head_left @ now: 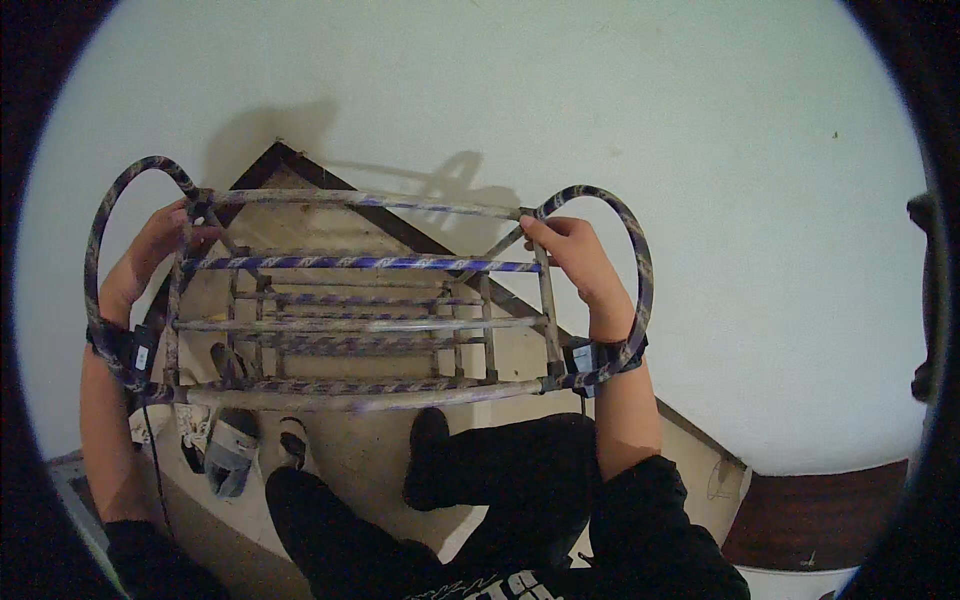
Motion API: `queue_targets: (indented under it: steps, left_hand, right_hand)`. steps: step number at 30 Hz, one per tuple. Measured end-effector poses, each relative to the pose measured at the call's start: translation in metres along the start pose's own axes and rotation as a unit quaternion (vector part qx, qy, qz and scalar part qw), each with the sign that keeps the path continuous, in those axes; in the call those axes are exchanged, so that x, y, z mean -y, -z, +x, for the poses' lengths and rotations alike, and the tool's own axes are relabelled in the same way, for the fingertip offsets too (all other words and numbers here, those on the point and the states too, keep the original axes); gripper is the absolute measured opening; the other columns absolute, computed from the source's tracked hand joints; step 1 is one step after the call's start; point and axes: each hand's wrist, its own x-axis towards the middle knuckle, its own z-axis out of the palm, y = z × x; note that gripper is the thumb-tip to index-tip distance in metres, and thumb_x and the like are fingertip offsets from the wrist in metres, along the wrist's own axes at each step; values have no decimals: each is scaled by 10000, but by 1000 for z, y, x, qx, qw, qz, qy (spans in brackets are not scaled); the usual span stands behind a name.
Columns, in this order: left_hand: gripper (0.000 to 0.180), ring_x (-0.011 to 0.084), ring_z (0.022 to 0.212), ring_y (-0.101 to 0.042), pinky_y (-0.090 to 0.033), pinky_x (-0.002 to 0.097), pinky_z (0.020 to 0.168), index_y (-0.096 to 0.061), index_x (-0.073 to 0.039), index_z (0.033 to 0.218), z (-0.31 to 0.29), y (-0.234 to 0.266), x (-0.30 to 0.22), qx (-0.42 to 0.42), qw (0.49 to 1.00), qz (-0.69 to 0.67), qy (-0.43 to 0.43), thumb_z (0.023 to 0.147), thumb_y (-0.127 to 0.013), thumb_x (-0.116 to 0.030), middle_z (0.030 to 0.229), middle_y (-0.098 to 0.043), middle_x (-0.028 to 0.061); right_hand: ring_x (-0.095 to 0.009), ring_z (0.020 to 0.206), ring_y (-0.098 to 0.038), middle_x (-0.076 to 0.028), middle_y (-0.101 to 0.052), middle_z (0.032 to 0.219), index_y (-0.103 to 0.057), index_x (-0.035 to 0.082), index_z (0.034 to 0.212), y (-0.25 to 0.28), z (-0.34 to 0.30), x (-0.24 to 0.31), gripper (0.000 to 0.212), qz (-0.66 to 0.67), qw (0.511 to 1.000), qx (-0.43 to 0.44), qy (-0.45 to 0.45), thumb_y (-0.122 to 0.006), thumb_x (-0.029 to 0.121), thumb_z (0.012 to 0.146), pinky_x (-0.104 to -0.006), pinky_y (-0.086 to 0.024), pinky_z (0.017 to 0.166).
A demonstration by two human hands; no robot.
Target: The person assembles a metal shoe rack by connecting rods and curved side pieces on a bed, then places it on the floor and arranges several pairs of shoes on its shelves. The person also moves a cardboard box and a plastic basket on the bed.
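A tiered shoe rack [365, 264] of thin tubes, blue-purple and grey with worn patterning, stands upright in front of me, and its lower tiers show through the top bars. Curved loops stick out at both ends of its top. My left hand [160, 245] reaches through the left loop, its fingers closed around the far left corner of the frame; some fingers are hidden behind the tubes. At the far right corner, my right hand [580, 262] grips the frame between thumb and fingers, with the right loop around its wrist.
Grey slippers [232, 452], a dark sandal [293, 440] and other footwear lie on the floor left of my legs. Pale walls with a dark baseboard [395, 228] meet in a corner behind the rack. A dark reddish-brown panel [815, 512] is at lower right.
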Motion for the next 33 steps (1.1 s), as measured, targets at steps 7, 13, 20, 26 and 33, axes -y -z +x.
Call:
queue_targets:
  steps: [7,13,20,26,33]
  left_hand:
    - [532,181,1052,-688,-487,300,963,-579,50,1293,23,-1,-3,-41,989,132,54,1068,-481,-423,1163,-678,102]
    - [541,175,1063,-692,-500,286,940,-574,58,1295,22,-3,7,-69,990,99,72,1071,-479,-425,1167,-675,107]
    - [572,164,1068,-692,-496,281,945,-555,52,1323,21,-8,1,-72,987,131,65,1057,-501,-452,1165,-673,102]
    - [559,159,1066,-691,-497,288,943,-567,36,1302,23,-7,4,-74,988,113,77,1049,-517,-460,1163,-668,75]
    - [570,151,1037,-694,-490,276,928,-569,37,1328,21,-5,8,-90,989,100,62,1044,-528,-455,1191,-665,79]
  right_hand:
    - [-122,751,-587,-70,-700,783,-761,-63,906,6,9,-3,380,-91,996,16,17,-730,312,861,-292,-452,687]
    - [-119,606,-499,-63,-561,598,-693,-92,778,5,16,-7,406,-92,994,10,63,-708,311,832,-334,-427,588]
    - [-129,801,-579,-66,-699,857,-723,-47,1001,8,3,-5,471,-38,997,52,51,-622,413,981,-298,-471,742]
    - [-117,908,-603,-65,-730,981,-697,-11,1117,5,5,-18,507,23,997,62,50,-542,466,1036,-294,-479,840]
    - [-122,855,-593,-57,-707,934,-671,-25,1099,7,13,-27,496,-30,992,66,105,-535,449,1048,-292,-485,789]
